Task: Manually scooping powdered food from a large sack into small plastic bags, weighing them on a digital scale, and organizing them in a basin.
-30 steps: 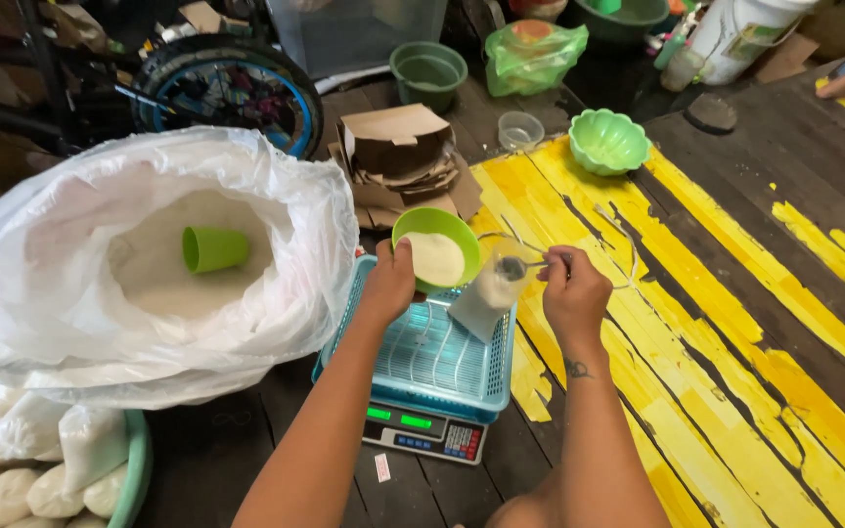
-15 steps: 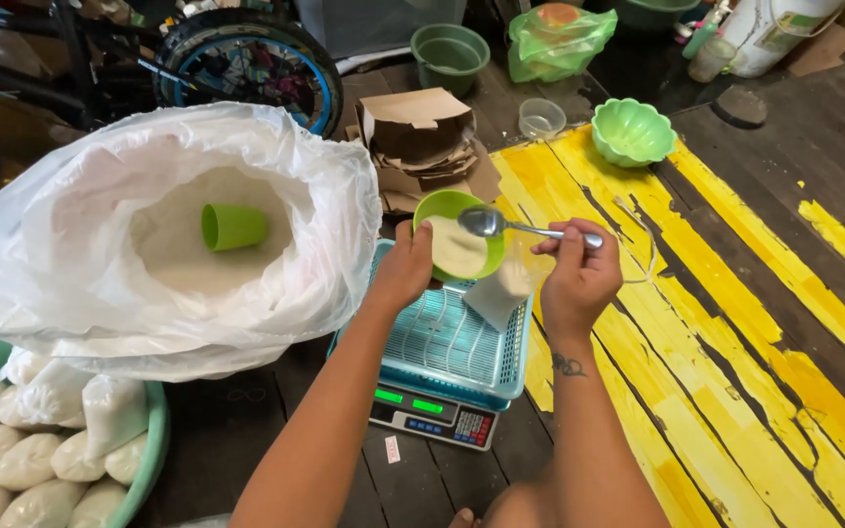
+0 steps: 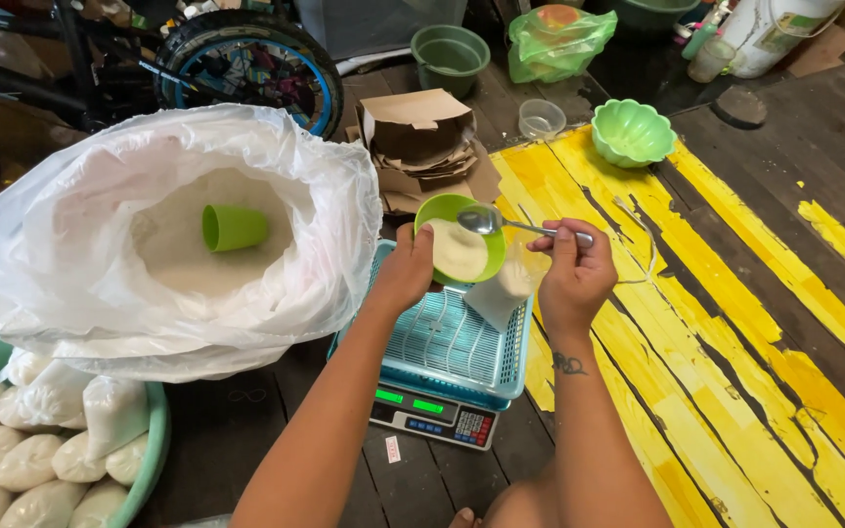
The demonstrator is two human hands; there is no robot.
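Head view: the right hand (image 3: 571,279) pinches a metal spoon (image 3: 501,224) by its handle, grip closed on it, with the bowl of the spoon held level over a green bowl (image 3: 462,249) of white powder, seemingly so nothing spills outside the bowl. The same hand appears to pinch the mouth of a small clear bag (image 3: 501,293) partly filled with powder, which hangs just below it and rests on a blue basket (image 3: 452,342); how the fingers hold the bag is not clear. The left hand (image 3: 405,277) is closed on the near rim of the green bowl, tilting it toward the spoon and steadying it above the basket.

The basket sits on a digital scale (image 3: 427,416), so whatever lies in it bears on the pan. The scale stands on a dark wooden floor (image 3: 735,293) with yellow painted bands.

To the left, a large white sack (image 3: 100,284) stands open, holding more powder with a green cup (image 3: 234,227) lying in it as a scoop, near at hand. At lower left a green tub (image 3: 154,430) holds filled, tied bags (image 3: 41,450). Beyond the bowl lie torn cardboard (image 3: 422,137), a scalloped green dish (image 3: 632,131) and a bicycle wheel (image 3: 246,59).
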